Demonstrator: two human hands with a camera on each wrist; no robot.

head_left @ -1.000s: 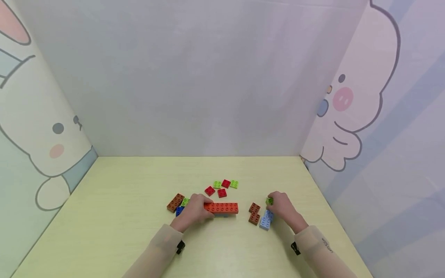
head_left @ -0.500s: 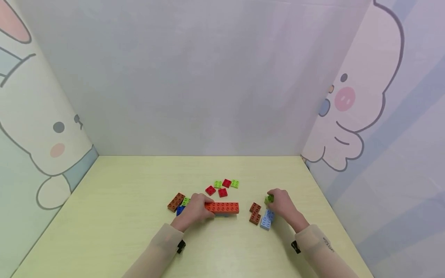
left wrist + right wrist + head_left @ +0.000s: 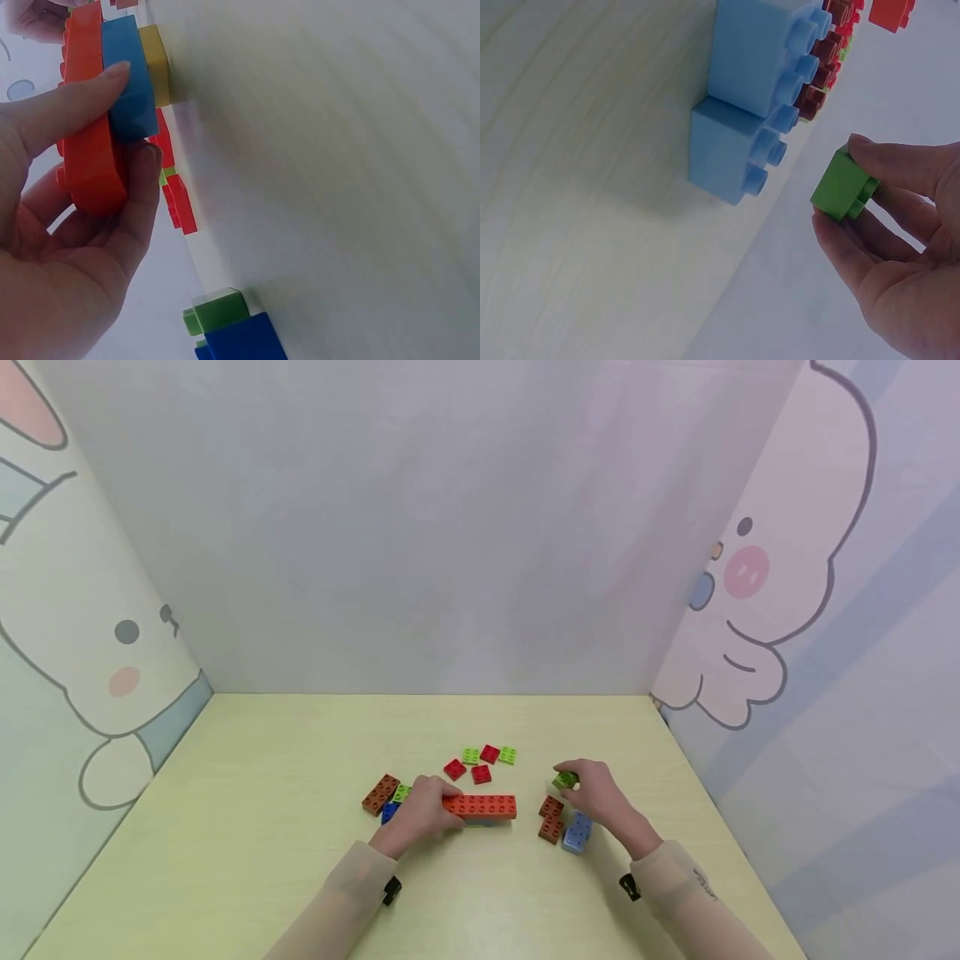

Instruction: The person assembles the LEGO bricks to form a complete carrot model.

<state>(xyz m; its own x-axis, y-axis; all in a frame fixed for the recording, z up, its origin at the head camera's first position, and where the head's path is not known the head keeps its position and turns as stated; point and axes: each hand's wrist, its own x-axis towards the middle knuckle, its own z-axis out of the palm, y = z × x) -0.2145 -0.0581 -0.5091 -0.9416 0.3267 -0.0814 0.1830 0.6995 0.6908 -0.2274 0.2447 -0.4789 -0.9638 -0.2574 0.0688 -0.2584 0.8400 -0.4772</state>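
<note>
My left hand (image 3: 422,812) grips the left end of a long orange-red building brick (image 3: 486,807). In the left wrist view, a blue brick (image 3: 131,82) is joined beneath it, with a yellow brick (image 3: 157,64) below that; thumb and fingers press the red brick's sides, the thumb reaching onto the blue one. My right hand (image 3: 606,798) pinches a small green brick (image 3: 844,186) between thumb and fingers, off the table. Below that hand lie light blue bricks (image 3: 577,832), and two brown bricks (image 3: 551,818) sit to their left.
Behind the long brick lie small flat red pieces (image 3: 481,774) and light green pieces (image 3: 471,756). Left of my left hand are a larger brown brick (image 3: 381,794), a green brick (image 3: 401,793) and a dark blue brick (image 3: 389,812). A grey wall (image 3: 427,568) closes the table's back.
My right hand has moved left and slightly away from me with the green brick, from beyond the light blue bricks to above the brown ones. The left hand stays in place.
</note>
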